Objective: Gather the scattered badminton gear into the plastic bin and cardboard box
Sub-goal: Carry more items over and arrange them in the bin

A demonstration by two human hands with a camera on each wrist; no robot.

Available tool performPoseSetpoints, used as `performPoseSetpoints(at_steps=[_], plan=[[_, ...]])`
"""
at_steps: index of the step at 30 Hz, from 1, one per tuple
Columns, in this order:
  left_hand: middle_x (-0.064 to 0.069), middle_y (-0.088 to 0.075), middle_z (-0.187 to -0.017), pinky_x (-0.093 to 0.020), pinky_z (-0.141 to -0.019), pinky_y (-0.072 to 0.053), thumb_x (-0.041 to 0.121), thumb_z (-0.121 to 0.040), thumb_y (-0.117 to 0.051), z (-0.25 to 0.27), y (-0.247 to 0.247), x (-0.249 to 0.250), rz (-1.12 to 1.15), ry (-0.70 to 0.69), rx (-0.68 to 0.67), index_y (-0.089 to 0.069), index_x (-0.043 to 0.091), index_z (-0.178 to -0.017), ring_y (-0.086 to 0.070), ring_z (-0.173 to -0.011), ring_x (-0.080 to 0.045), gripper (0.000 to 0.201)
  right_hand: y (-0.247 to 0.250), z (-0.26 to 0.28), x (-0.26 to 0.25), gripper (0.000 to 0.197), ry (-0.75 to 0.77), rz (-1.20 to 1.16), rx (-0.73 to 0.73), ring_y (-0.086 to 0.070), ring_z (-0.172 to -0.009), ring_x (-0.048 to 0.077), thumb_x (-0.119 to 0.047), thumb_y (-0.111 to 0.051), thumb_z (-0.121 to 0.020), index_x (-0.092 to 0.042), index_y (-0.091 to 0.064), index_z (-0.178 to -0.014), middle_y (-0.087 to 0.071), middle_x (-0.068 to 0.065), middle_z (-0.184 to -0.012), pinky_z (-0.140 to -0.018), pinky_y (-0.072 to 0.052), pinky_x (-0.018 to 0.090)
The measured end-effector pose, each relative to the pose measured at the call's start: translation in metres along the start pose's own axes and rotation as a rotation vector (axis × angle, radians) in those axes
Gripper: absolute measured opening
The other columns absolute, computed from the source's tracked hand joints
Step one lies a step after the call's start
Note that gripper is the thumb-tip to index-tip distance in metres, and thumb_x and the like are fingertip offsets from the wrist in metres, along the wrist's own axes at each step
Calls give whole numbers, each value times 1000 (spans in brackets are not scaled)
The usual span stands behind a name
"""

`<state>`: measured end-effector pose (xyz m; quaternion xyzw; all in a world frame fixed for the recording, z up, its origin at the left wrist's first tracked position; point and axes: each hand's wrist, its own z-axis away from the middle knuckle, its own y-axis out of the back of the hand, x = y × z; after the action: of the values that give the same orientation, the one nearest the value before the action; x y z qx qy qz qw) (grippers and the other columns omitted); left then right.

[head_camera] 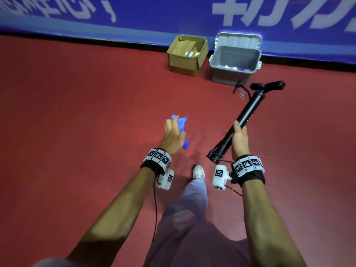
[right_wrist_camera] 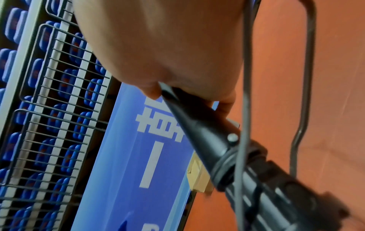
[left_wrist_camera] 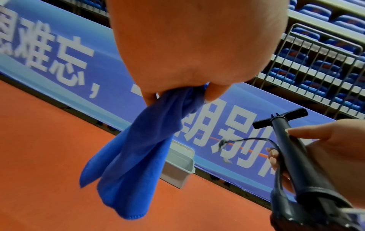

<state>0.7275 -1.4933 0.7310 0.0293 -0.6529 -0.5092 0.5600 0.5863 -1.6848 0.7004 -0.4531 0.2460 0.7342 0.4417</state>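
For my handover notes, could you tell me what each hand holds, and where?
Left hand grips the blue cloth by its bunched top; right hand grips the black pump mid-barrel.

Small white and blue bits in the plastic bin (head_camera: pixel 217 64) — too small to tell; the cardboard box (head_camera: pixel 185 63) contents blurred.

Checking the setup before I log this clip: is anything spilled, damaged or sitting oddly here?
Nothing spilled or broken. The cardboard box and plastic bin stand upright by the banner, bin lid open. The left hand grips a blue cloth; the right hand holds a black pump, its hose dangling loose.
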Motion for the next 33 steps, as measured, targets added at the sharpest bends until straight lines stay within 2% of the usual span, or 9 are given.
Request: performPoseSetpoints(at_steps=[4,7,13,18,20,24,27,29,33], plan=[[-21,-37,-131,-46,-115,-32,10,-93,-44,-120,-32,28,-50,-155,9,-35,-2,-151,-40,-124,-36,60,12,-86,-45,27,70,-58,40,-61,-92,17,-28,-47,-108,-12,-42,-130,-63,2,-97,-88,-50,36],[-20,-40,-132,-49,-113,-37,-8,-86,-52,-213,-52,54,-1,-250,14,-47,-1,-138,-45,-125,-37,53,20,-157,-82,18,87,-93,68,-64,-103,20,-23,-60,-103,-21,-46,-114,-67,4,-105,-104,-51,45],[-12,-43,-134,-18,-106,-31,-8,-78,-63,-354,-76,137,34,-269,-111,-41,3,-148,-47,-122,-18,74,40,-249,-156,31,187,-36,166,-65,-102,14,-15,-71,-95,-13,-54,-120,-67,3,-112,-103,-53,39],[-5,-45,-108,-5,-88,-39,-3,-79,-76,-446,-115,203,11,-393,-113,-66,8,-104,-51,-88,-8,29,75,-339,-209,49,227,-66,269,-67,-99,14,-6,-78,-88,-6,-53,-130,-68,8,-115,-89,-53,22],[-7,-44,-110,-2,-85,-36,-5,-78,-74,-483,-136,223,20,-417,-114,-62,9,-97,-48,-86,1,26,90,-386,-227,52,254,13,288,-68,-106,22,-11,-83,-81,-9,-57,-126,-71,10,-115,-96,-55,31],[-6,-57,-93,-19,-71,-39,-2,-81,-71,-558,-175,265,18,-431,-98,-51,10,-91,-48,-79,-14,26,122,-488,-277,44,311,142,249,-67,-107,24,-16,-87,-77,-12,-64,-114,-74,7,-110,-98,-54,41],[-7,-56,-87,-27,-66,-32,-4,-80,-69,-607,-197,291,12,-371,-46,-47,10,-90,-47,-77,-23,28,136,-548,-325,46,366,237,156,-68,-101,14,-12,-85,-79,-14,-63,-120,-74,1,-109,-91,-53,24],[-10,-56,-95,-31,-72,-38,-5,-77,-69,-635,-205,304,3,-355,-8,-51,5,-98,-51,-85,-26,29,140,-580,-352,45,393,270,132,-65,-89,-5,-8,-82,-82,-11,-64,-122,-71,-3,-102,-81,-48,10],[-3,-49,-108,-16,-91,-35,-6,-76,-70,-686,-200,319,-32,-292,52,-59,1,-120,-50,-101,-19,46,130,-636,-390,41,395,312,98,-59,-74,-23,-2,-79,-83,-13,-63,-119,-65,-16,-89,-72,-45,1]])
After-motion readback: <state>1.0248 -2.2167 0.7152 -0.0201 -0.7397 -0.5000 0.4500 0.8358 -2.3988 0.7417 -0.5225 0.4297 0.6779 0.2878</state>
